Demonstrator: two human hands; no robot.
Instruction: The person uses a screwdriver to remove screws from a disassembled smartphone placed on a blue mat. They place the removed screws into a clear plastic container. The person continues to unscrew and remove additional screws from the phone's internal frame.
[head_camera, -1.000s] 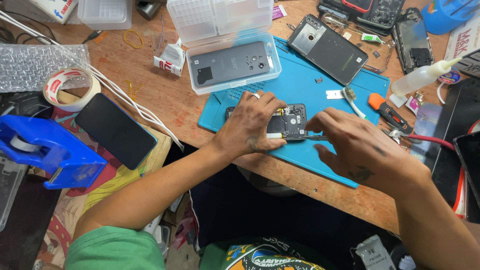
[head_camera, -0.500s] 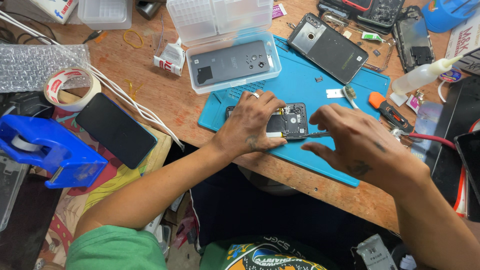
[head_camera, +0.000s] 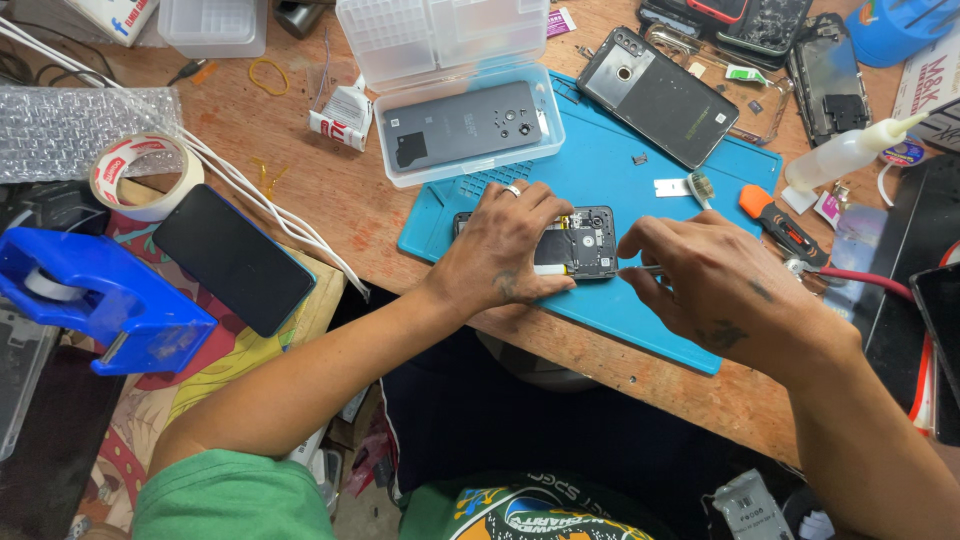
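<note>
An opened phone (head_camera: 583, 243) with its back removed lies on a blue work mat (head_camera: 620, 160). My left hand (head_camera: 505, 245) presses flat on the phone's left half and holds it down; a ring sits on one finger. My right hand (head_camera: 715, 280) pinches a thin metal tool (head_camera: 648, 268) whose tip reaches the phone's lower right edge. A grey phone back cover (head_camera: 465, 125) rests in a clear plastic box (head_camera: 385, 150) just behind the mat.
A dark phone (head_camera: 655, 95) lies at the mat's far right. An orange-handled screwdriver (head_camera: 775, 215), a glue bottle (head_camera: 850, 150), a black phone (head_camera: 232, 258), a tape roll (head_camera: 145, 175), a blue tape dispenser (head_camera: 100, 300), white cables (head_camera: 260, 200) and bubble wrap (head_camera: 80, 130) surround it on the wooden bench.
My right hand has shifted slightly right and turned, the tool tip now at the phone's lower right edge. My left hand stays pressed on the phone.
</note>
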